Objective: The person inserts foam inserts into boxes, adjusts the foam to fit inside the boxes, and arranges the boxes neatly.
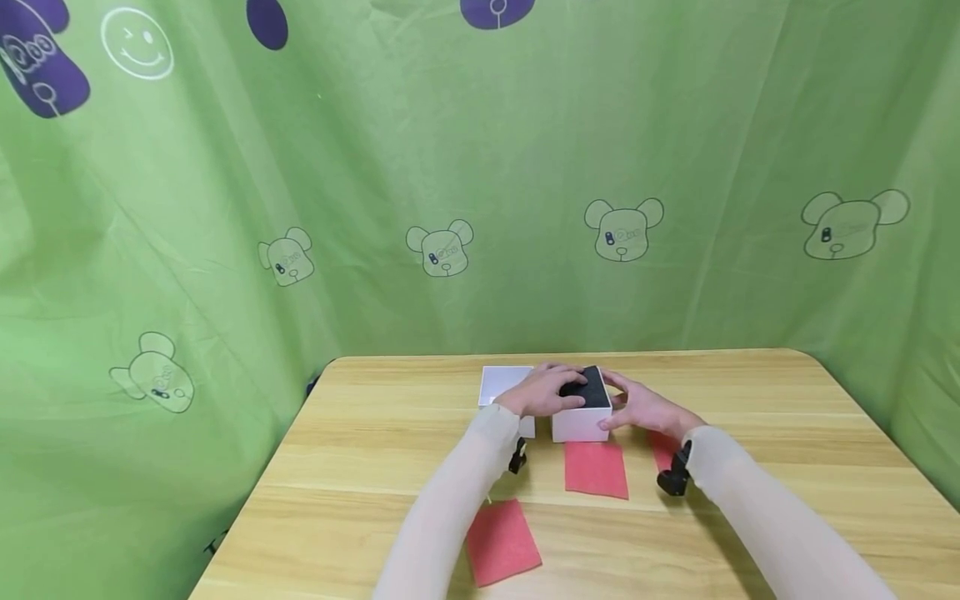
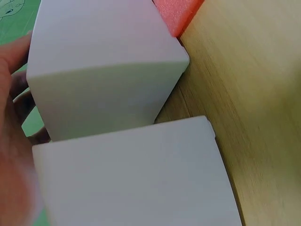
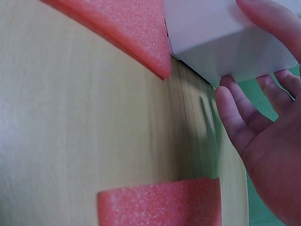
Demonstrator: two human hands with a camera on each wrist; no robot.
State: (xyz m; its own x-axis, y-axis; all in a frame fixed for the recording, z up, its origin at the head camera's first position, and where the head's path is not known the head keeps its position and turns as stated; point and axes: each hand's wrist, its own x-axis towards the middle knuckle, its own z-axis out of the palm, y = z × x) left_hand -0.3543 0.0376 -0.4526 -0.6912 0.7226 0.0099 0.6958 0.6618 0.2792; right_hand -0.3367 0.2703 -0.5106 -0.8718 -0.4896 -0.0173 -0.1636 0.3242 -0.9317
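A white box (image 1: 581,425) stands near the back of the table, with a black piece (image 1: 588,388) filling its top. My left hand (image 1: 542,392) reaches over the box's left side, and its fingers rest on the black piece. From the right, my right hand (image 1: 647,408) holds the box, thumb on the front face and fingers along the right side. Just left of it stands another white box or lid (image 1: 504,379), partly hidden by the left hand and sleeve. The left wrist view shows the other white box (image 2: 136,174) in front of the held one.
Red foam sheets lie on the wooden table (image 1: 360,483): one foam sheet (image 1: 596,469) before the box, another sheet (image 1: 502,543) nearer the front left, a third sheet (image 3: 160,205) by the right wrist. A green curtain (image 1: 525,292) hangs behind the table.
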